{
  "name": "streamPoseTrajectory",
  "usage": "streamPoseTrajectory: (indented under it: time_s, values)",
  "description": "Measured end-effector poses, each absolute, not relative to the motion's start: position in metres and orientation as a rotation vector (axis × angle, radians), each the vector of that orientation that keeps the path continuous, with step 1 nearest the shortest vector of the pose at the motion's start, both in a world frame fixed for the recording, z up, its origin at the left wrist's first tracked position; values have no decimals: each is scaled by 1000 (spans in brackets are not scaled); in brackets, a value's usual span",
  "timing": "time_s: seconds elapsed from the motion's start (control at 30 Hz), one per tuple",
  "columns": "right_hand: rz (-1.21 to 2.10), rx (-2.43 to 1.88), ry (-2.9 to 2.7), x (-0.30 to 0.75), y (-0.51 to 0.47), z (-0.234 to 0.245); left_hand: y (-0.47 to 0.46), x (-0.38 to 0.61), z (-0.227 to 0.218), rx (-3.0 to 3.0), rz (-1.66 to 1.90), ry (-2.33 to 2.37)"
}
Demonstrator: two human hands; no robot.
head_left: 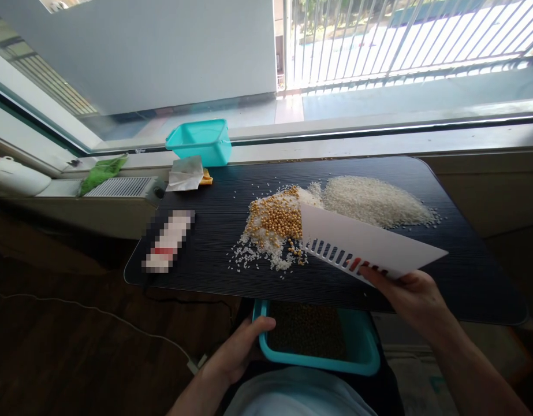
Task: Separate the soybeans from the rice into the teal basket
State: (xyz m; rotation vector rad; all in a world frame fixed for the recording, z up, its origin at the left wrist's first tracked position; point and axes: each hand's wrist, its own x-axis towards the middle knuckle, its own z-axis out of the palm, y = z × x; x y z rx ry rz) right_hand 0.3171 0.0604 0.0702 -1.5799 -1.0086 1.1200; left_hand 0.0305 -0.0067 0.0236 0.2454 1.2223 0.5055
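Note:
My right hand [416, 294] grips a white slotted panel [361, 237] by its near edge, tilted over the dark table. The panel's left end touches a heap of yellow soybeans [277, 218] mixed with white rice grains. Behind it lies a larger pile of rice [370, 199], partly covered by the panel. My left hand [244, 341] holds the left rim of a teal bin [372, 341] below the table's front edge, thumb over the rim. Inside the bin are many small beans [312, 329] in shadow.
The dark tabletop [214, 242] has rounded corners. A second teal bin [201, 141] stands at the back by the window, beside a crumpled wrapper [186, 173]. A pixelated flat item [168, 240] lies on the left. A green cloth [104, 173] rests on a radiator [123, 188].

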Motion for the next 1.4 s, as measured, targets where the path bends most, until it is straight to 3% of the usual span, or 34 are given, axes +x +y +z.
streamPoseTrajectory:
  time_s: [1.4]
  values:
    - [1351,-1545,-1241,321,46,73,-1,34,34,219,499,1274]
